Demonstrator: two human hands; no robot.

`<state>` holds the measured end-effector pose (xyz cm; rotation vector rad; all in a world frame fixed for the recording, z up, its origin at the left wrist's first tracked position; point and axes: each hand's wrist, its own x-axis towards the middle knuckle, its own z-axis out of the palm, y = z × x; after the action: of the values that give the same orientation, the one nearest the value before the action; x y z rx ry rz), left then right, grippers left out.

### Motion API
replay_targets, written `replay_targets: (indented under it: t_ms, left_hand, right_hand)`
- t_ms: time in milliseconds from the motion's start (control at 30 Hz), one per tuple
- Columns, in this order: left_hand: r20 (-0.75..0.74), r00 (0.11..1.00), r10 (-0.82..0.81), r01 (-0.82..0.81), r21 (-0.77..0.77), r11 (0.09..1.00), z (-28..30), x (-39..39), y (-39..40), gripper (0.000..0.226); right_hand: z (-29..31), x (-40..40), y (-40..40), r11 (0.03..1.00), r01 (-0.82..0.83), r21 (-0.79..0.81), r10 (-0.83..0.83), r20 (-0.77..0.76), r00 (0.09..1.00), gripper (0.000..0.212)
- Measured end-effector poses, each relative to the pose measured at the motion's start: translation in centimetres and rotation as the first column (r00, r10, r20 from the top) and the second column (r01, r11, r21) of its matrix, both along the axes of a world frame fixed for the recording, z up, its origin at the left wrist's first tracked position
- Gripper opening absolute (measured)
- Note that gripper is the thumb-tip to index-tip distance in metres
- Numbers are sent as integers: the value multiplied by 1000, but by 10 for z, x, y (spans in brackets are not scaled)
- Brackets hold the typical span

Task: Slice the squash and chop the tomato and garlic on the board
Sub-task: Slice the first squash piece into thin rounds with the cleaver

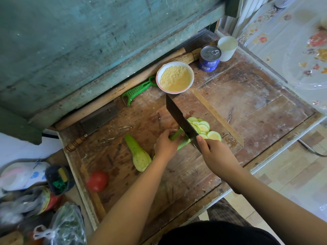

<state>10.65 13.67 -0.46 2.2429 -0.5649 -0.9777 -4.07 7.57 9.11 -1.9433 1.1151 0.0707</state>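
My left hand (165, 143) grips a pale green squash (183, 141) lying on the worn wooden board (177, 174). In my right hand (215, 152) is a dark cleaver (180, 119), whose blade rests against the squash's cut end. Several round squash slices (203, 128) are piled just right of the blade. A second, whole squash (138, 154) lies left of my left hand. A red tomato (97, 180) sits near the board's left front. No garlic shows.
A white bowl of yellow flour (175, 77) stands just beyond the cleaver tip. A green peeler (136, 91), a serrated knife (99, 119), a rolling pin (109, 96), a blue can (210, 58) and a white cup (227, 47) line the back. Bags and jars crowd the left.
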Motion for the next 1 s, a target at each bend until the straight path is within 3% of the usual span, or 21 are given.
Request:
replay_targets:
  t_ms: [267,400,567,667,767,900,1000]
  left_hand:
    - [-42,998,43,-45,-51,998,-7,0,0,33]
    - [-46,998,39,-42,-69,997,-11,0,1,30]
    - [-32,999,35,-37,-72,997,-10,1,4,21]
    - [-25,999,34,-36,-87,996,-10,0,4,19]
    - [-21,1000,18,-20,-84,996,-12,1,5,20]
    - [-1,1000,11,-11,-95,995,-12,1,6,21]
    - [5,1000,-5,5,-92,996,-10,1,7,22]
  right_hand:
    - [9,0,2,1000,24,3,-24,5,1000,53]
    - [13,-1,3,995,64,83,-66,28,997,58]
    - [19,-6,0,982,26,187,-33,36,999,37]
    - [14,-13,1,996,-56,76,54,25,998,21]
    - [13,-18,5,997,-80,-22,79,-20,997,28]
    - [10,-18,8,999,-36,-20,36,4,999,13]
    - [5,-19,11,999,-8,-46,7,-9,1000,15]
